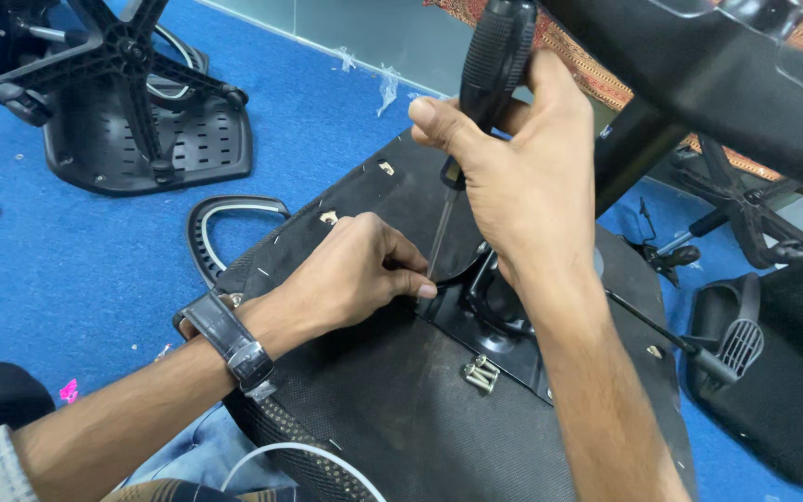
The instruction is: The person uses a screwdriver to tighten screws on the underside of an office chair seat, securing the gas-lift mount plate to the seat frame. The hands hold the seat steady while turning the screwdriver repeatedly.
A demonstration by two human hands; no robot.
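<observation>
I am gripping the screwdriver (476, 112) handle with my right hand (522, 177), shaft near-vertical over the black mechanism plate (504, 358); my left hand (360, 270) fingers are pinching its tip just left.

Open blue carpet (327, 121) is left free on the far left side of the upturned seat base (401, 409), between it and an overturned chair base (132, 84). The metal plate (504, 344) is crowded by the left hand (355, 270), the right hand (522, 177) and the screwdriver (490, 65). Passage on the right is blocked by a lever (671, 335) and a black chair frame (699, 74) overhead.
</observation>
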